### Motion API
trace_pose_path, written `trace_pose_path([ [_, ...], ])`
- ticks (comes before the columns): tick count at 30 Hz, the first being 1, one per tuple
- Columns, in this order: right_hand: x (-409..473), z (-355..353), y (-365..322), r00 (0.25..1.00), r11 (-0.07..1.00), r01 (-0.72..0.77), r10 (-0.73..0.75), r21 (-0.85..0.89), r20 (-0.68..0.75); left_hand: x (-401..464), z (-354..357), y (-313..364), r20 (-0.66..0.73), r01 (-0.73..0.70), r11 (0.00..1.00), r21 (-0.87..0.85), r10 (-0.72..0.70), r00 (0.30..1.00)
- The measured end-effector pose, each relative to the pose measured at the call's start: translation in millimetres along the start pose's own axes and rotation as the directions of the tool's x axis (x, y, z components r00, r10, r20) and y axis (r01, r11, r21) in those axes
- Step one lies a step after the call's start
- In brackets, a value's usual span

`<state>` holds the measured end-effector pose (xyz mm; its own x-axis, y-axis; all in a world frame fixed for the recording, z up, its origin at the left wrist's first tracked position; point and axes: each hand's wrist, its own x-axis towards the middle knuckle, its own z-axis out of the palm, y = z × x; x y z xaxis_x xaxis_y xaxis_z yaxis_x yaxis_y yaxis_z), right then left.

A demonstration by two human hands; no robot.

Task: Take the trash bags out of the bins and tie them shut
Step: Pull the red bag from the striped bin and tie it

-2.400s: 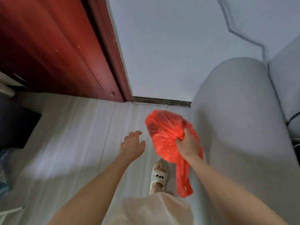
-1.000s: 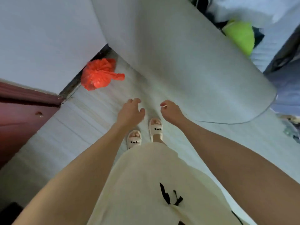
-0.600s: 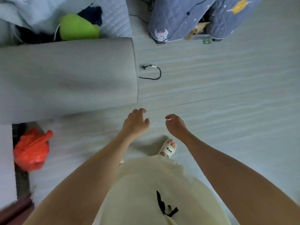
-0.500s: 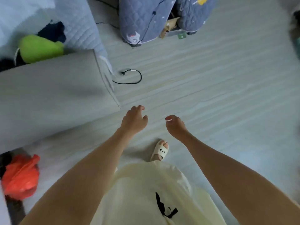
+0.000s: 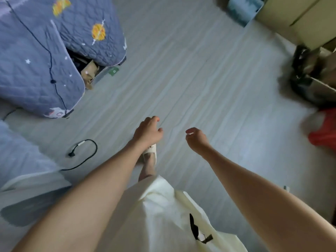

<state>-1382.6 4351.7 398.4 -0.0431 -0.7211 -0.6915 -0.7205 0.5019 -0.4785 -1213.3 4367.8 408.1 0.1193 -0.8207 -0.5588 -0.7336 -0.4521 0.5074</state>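
While your left hand [image 5: 148, 130] and right hand [image 5: 197, 139] hang loosely curled and empty, head toward the red bag [image 5: 324, 130] at the right edge, stepping clear of the black cable [image 5: 85, 153].

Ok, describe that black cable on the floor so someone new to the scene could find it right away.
Start at the blue quilt with planet prints at upper left, then drop down the pale striped floor towards the grey padded edge at lower left. The black cable lies there in a loose loop, left of the left hand. Its light grey plug end sets it apart from the thin dark cord draped over the quilt.
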Motion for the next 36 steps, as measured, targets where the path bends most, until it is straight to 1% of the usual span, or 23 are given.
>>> trace_pose_path([
  [3,71.0,-35.3,-61.2,0.999,1.0,0.008,-0.007,0.029,-0.038,90.8,-49.6,31.0,-0.021,-0.035,0.999,0.035,0.035,0.999],
  [7,155.5,-76.6,-148.6,0.995,0.998,0.007,-0.001,0.059,-0.099,195.1,-116.8,68.0,-0.009,-0.088,0.995,0.048,0.089,0.996],
  [12,236.8,-128.9,-254.1,0.998,0.997,0.01,-0.004,0.082,-0.067,304.1,-199.7,119.5,0.002,-0.102,0.992,0.07,0.102,0.995],
  [17,335.9,-191.6,-349.8,0.996,0.997,0.031,-0.024,0.077,-0.086,429.9,-269.1,176.7,0.005,-0.114,0.99,0.08,0.114,0.994],
  [19,383.1,-215.9,-386.4,0.995,0.996,0.056,-0.049,0.072,-0.088,483.0,-294.2,198.2,-0.017,-0.12,0.99,0.076,0.121,0.992],
  [22,461.0,-251.6,-443.7,0.994,0.995,0.071,-0.064,0.073,-0.088,566.2,-338.2,229.6,-0.055,-0.095,0.992,0.078,0.099,0.994],
  [24,516.3,-279.5,-491.7,0.995,0.994,0.08,-0.076,0.072,-0.062,625.1,-374.7,253.6,-0.071,-0.053,0.996,0.07,0.058,0.996],
  [29,608.2,-333.3,-596.2,0.994,0.993,0.107,-0.107,0.048,-0.021,730.8,-454.0,304.8,-0.095,-0.029,0.999,0.026,0.032,0.995],
  [32,664.0,-355.5,-661.1,0.991,0.991,0.133,-0.133,0.018,0.003,793.4,-501.1,323.4,-0.117,-0.015,1.0,-0.016,0.013,0.993],
  [36,755.7,-374.0,-760.3,0.984,0.984,0.175,-0.174,-0.021,0.019,895.9,-572.9,330.2,-0.152,0.027,0.998,-0.055,-0.035,0.988],
])
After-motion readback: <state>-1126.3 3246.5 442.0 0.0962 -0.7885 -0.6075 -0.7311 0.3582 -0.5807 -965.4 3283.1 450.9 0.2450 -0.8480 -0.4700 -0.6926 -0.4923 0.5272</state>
